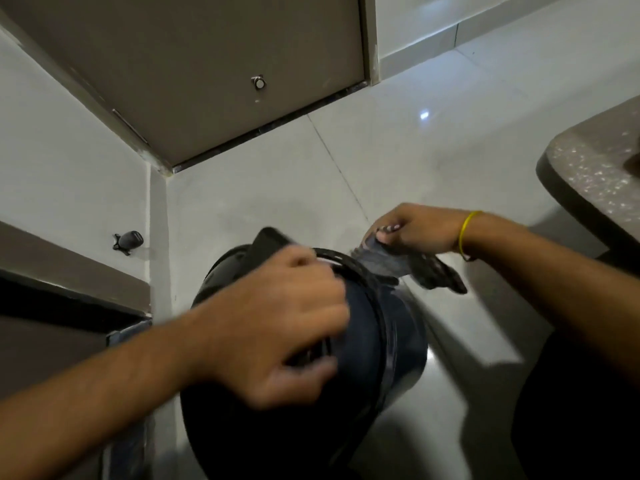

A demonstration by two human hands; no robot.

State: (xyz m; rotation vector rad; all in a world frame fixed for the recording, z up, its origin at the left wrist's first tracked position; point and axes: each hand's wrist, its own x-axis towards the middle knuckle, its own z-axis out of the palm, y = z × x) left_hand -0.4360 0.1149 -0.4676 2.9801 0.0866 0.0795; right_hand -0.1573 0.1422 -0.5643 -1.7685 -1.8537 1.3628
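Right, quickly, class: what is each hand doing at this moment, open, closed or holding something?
Left hand: fingers curled, gripping the dark cloth at the rim of the bucket, though blurred.
Right hand: pinches an edge of the dark cloth.

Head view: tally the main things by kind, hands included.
hands: 2 (left hand, right hand)
bucket, dark: 1
cloth, dark: 1
yellow wristband: 1
door: 1
black wall catch: 1
countertop: 1
Total: 8
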